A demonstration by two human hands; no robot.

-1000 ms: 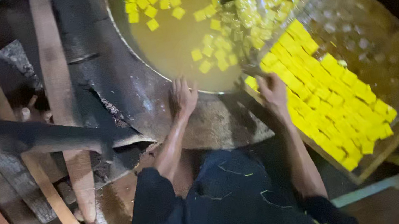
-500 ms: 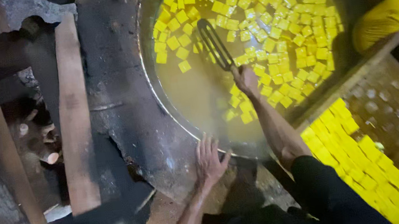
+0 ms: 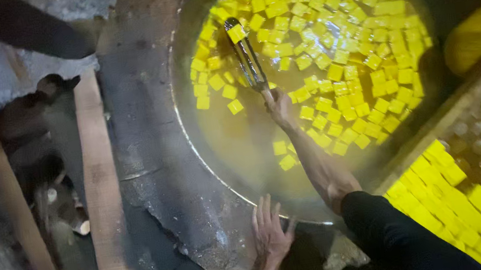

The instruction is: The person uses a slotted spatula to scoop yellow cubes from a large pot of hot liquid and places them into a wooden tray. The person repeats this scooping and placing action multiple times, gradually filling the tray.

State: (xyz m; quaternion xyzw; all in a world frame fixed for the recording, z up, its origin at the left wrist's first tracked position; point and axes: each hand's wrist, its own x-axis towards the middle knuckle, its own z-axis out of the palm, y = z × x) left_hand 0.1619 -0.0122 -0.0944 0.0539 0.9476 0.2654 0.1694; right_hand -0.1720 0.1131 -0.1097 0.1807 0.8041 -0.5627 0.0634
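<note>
Stirring yellow cubes in the big pan

Your right hand (image 3: 279, 105) grips the skimmer (image 3: 246, 55), reaching far into the pan (image 3: 192, 155); your left hand (image 3: 269, 231) lies flat, fingers spread, on the near rim.

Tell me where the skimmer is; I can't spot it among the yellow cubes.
In the head view, the skimmer sits upper centre in the big pan, held by the right hand, among floating cubes.
</note>
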